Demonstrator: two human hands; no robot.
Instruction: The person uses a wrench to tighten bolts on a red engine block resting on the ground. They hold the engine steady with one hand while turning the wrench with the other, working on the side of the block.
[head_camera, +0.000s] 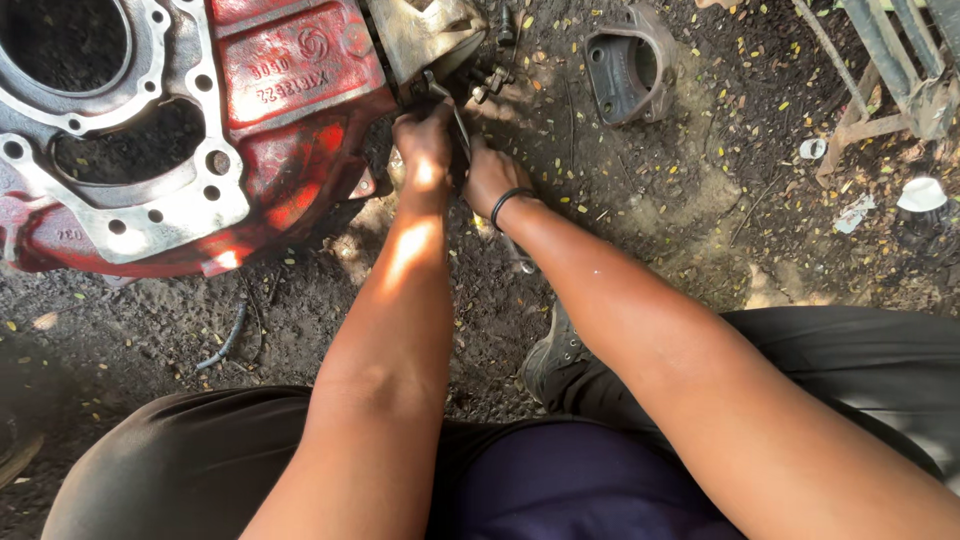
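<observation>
On the dirt ground, both hands grip a slim metal tool at the big red cast-iron housing's right edge: left hand clenched, right hand wrapped lower. The housing looks heavy, rigid.

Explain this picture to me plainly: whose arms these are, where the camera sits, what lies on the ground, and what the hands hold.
The camera sits on a person's head, looking down at their own bare arms and dark trousers. Both hands meet at the edge of a big red cast-metal housing with a bare silvery flange, lying on dirt ground. The left hand and the right hand, which wears a black wristband, grip a slim metal tool; its kind is unclear. Nearby lie a small grey metal bracket and a black hose piece.
</observation>
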